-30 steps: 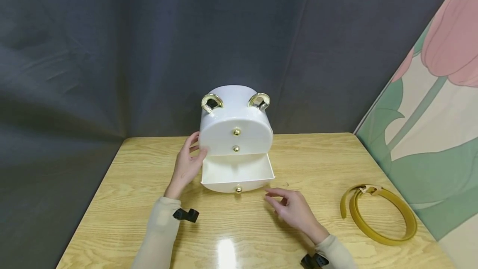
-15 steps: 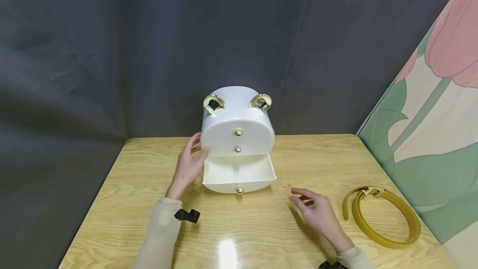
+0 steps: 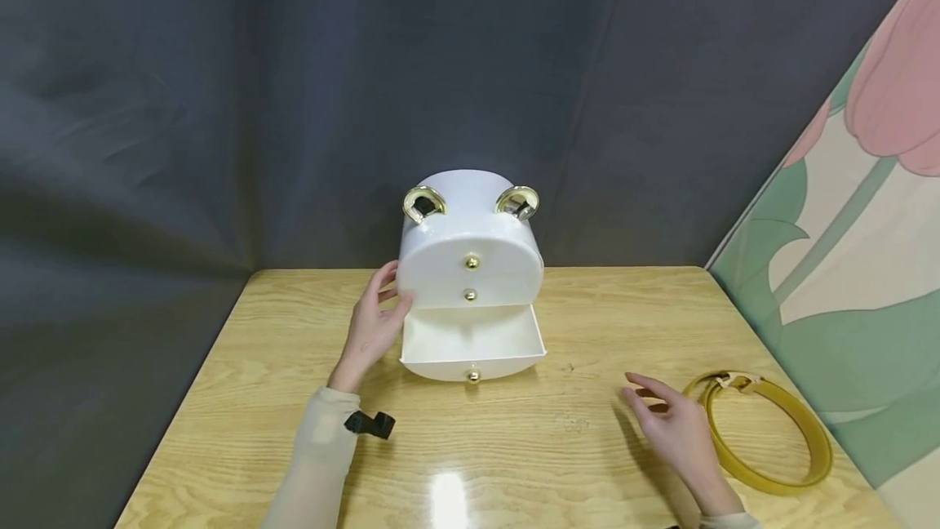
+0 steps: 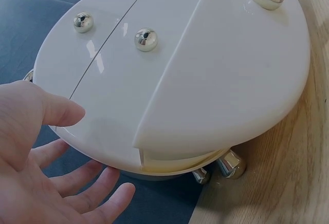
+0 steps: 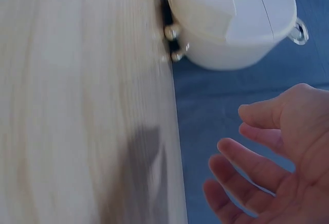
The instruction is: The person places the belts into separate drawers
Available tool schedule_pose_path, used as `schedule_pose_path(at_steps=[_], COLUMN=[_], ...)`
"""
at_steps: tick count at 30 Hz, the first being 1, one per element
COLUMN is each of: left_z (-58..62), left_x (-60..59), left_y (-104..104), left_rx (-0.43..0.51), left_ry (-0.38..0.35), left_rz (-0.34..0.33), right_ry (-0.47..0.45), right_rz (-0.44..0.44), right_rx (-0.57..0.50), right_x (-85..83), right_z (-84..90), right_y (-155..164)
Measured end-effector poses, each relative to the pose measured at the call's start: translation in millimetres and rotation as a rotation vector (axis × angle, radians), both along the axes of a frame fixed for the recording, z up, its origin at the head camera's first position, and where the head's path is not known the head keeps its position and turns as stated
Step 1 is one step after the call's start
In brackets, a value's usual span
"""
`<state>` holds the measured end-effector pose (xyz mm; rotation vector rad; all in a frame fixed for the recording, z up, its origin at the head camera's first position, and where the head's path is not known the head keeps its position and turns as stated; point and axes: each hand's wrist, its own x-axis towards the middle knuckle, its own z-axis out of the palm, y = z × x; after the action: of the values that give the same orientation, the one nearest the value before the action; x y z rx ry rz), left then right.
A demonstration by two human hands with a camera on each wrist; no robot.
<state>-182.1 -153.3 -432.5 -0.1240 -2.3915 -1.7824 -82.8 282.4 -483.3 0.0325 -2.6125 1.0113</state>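
Observation:
A white rounded drawer box point(image 3: 470, 276) with gold ring-shaped ears and gold knobs stands near the back of the table. Its bottom drawer point(image 3: 473, 337) is pulled out, and nothing shows inside it. My left hand point(image 3: 372, 333) rests on the box's left side, thumb at the front face and relaxed fingers along the side. In the left wrist view the fingers point(image 4: 97, 188) look spread against the box's edge. My right hand point(image 3: 679, 427) hovers over the table at the right with loosely bent fingers, holding nothing, close to a coiled yellow belt point(image 3: 815, 439).
The wooden table point(image 3: 294, 300) meets a dark curtain point(image 3: 330, 104) behind the box. A floral-patterned panel point(image 3: 866, 284) slopes along the right side. Small marks point(image 3: 569, 367) show on the tabletop right of the drawer.
My right hand has moved right, away from the open drawer and toward the belt, whose left part it now overlaps in view. The left hand and box stay put.

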Motion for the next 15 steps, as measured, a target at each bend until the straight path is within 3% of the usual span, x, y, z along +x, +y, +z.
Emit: schedule_pose_path(at_steps=[15], left_z=[-1.1], left_x=[-1.1], left_y=[1.0], left_rx=[0.002], left_ry=[-0.006], left_rz=[0.005], right_ry=[0.020], right_rz=[-0.370], right_rx=[0.140], right_x=[10.4], right_z=[-2.9], right_y=[48.8])
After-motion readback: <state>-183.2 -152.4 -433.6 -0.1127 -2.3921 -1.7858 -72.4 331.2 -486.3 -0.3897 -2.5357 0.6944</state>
